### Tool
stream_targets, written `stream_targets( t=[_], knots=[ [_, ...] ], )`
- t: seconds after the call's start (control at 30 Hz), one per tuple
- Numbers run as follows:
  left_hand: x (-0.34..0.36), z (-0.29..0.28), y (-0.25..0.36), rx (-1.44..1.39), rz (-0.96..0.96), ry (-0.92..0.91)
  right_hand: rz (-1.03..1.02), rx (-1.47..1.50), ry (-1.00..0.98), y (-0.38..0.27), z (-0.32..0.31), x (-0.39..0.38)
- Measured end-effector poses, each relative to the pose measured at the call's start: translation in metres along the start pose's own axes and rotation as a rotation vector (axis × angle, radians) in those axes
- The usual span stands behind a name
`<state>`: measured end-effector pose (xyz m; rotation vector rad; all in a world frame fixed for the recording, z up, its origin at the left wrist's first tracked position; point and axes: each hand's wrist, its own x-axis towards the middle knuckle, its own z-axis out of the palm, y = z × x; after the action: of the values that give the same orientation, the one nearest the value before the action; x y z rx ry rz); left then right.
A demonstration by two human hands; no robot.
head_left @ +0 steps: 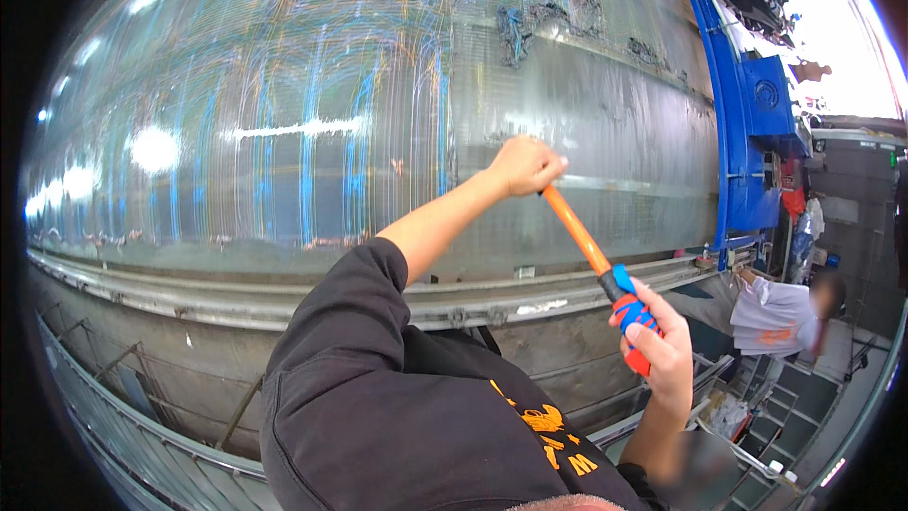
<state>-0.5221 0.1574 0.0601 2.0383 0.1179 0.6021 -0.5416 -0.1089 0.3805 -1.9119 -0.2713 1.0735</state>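
Observation:
A long tool with an orange shaft (578, 232) and a red-and-blue grip slants between my two hands. My right hand (662, 345) is wrapped round its grip. My left hand (523, 167) is closed at the shaft's far end and covers whatever sits there, so the kind of tool cannot be made out. That fist is over a wide glossy, see-through surface (605, 170), grey and smeared around it. Farther left, the same surface carries many blue and orange streaks (307, 170).
Dark crumpled patches (514, 33) lie on the far part of the surface. A metal rail (454, 308) runs along its near edge. A blue machine beam (728, 123) crosses at the right. Beyond it stands a person in a white shirt (771, 317), near metal framing.

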Motion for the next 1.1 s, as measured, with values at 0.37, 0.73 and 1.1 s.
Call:
stream_targets(
  t=[0.37,0.73,1.1],
  knots=[
    [-0.189,0.076,0.078,0.159,0.067,-0.132,0.107,0.061,-0.12,0.129,-0.025,-0.107],
    [-0.06,0.033,-0.038,0.095,0.109,0.182,0.142,-0.087,-0.017,0.023,0.006,0.04],
    [0.127,-0.075,-0.194,0.2,0.144,0.283,0.069,-0.159,-0.05,-0.112,0.04,0.247]
  ],
)
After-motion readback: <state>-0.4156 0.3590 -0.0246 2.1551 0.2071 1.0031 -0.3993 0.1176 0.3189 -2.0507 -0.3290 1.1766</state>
